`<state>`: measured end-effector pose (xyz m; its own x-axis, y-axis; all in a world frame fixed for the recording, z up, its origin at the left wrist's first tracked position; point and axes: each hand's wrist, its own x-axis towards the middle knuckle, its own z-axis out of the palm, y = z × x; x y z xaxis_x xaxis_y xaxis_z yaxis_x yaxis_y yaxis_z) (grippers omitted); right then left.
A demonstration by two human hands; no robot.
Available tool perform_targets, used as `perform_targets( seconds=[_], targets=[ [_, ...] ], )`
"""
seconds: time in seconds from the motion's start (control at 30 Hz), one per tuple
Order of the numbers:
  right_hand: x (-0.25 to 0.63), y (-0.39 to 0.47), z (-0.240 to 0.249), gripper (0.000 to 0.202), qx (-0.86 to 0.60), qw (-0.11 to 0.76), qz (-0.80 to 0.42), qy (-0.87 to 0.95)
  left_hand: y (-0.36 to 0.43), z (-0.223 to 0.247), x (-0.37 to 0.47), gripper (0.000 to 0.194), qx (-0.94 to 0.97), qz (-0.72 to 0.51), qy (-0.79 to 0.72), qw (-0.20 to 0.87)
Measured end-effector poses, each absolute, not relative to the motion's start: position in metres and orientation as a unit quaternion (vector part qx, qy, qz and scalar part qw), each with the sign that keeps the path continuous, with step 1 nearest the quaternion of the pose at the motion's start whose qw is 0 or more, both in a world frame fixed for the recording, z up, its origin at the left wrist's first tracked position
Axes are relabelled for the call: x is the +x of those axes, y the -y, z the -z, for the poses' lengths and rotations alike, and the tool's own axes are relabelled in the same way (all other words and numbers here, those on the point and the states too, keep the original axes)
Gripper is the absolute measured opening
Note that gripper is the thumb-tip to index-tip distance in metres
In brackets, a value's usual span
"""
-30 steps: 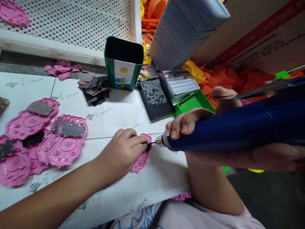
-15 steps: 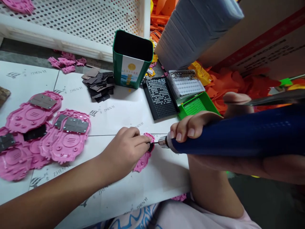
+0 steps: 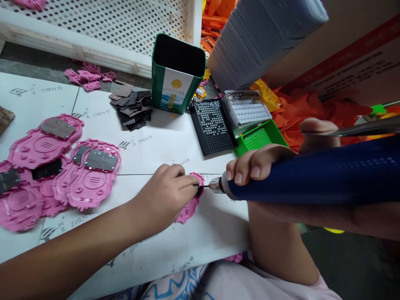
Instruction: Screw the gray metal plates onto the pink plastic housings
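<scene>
The left hand reaches in from the lower left, palm down, fingers curled over a small black piece on a pink plastic plate (thumb hidden, so pinching or pressing I cannot tell). The right hand is wrapped around a thick dark-blue screwdriver, nearly level, its bit pointing left at the piece. The plate lies flat, its long axis running toward the near edge of the white tabletop, with room before that edge; more room separates it from the heaped pink plates.
</scene>
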<state>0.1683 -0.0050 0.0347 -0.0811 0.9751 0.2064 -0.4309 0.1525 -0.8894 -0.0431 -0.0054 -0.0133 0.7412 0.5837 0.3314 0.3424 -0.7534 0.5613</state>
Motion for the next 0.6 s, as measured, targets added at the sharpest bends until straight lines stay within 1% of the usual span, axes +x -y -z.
perform_targets(
  seconds=[0.2,0.33,0.37,0.53,0.6],
  targets=[
    [0.162,0.006,-0.045,0.056,-0.313,0.6,-0.568,0.467,0.006,0.014,-0.043,0.019,0.903,-0.253,-0.258,0.234],
    [0.156,0.008,-0.059,0.04,-0.346,0.596,-0.54,0.483,0.007,0.014,-0.043,0.019,0.903,-0.254,-0.257,0.234],
    [0.155,0.008,-0.061,0.04,-0.343,0.597,-0.537,0.488,0.007,0.014,-0.043,0.019,0.902,-0.256,-0.257,0.236],
    [0.151,0.011,-0.065,0.043,-0.349,0.588,-0.549,0.481,0.005,0.016,-0.043,0.021,0.899,-0.259,-0.256,0.244],
    [0.15,0.013,-0.064,0.046,-0.368,0.573,-0.575,0.452,0.006,0.015,-0.043,0.021,0.9,-0.256,-0.257,0.243]
  ],
)
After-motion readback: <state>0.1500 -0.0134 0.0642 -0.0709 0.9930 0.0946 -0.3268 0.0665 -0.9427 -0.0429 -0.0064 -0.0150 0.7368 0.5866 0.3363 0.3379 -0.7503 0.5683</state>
